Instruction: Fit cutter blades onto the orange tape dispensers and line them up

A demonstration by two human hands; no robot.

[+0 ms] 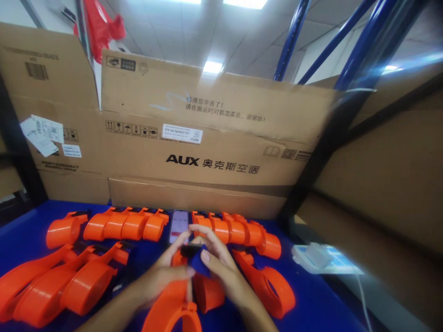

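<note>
Orange dispenser (204, 290), glossy plastic with a black and dark-blue piece on top, sits low over the blue table (311, 309); your left hand (166, 272) and right hand (218, 265) fingers pinch that top piece.

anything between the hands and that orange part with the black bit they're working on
Nothing visible: both the left hand and right hand already touch the orange part, fingers closed around its black piece.

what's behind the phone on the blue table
A cardboard box stands right behind the phone, with the bigger AUX carton above. The phone's lower end is hidden by the hands.
</note>
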